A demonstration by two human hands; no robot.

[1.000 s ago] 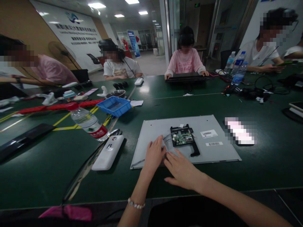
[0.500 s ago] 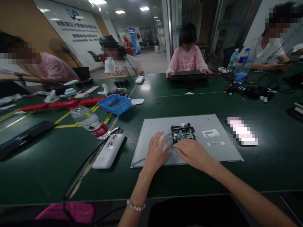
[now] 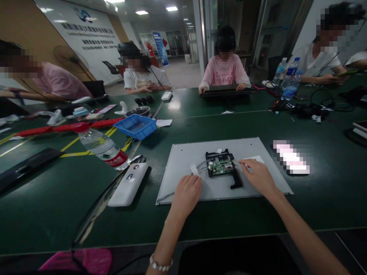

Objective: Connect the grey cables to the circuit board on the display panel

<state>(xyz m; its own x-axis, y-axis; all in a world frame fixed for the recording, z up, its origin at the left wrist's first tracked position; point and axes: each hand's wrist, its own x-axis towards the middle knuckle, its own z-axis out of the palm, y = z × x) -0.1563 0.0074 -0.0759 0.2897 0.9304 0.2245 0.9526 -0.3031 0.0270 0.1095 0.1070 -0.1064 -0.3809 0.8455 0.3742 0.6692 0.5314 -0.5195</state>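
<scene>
A grey metal panel [image 3: 183, 156] lies flat on the green table before me. A small green circuit board [image 3: 220, 166] in a black frame sits at its middle, with thin wires and a white tab running off to the left. My left hand [image 3: 185, 194] rests on the panel's near edge, fingers curled under. My right hand [image 3: 257, 175] lies on the panel just right of the board, over a white label, thumb and forefinger close together beside the black frame's corner. I cannot make out anything held in them.
A white power bank [image 3: 127, 185] and a tipped water bottle [image 3: 101, 147] lie to the left, with a blue tray [image 3: 137, 126] behind. A phone [image 3: 290, 157] sits right of the panel. Other people sit around the table's far side with bottles, cables and a keyboard.
My right hand moved from the panel's near left, across the board, to its right side. My left hand pulled back from the wires to the panel's near edge and curled.
</scene>
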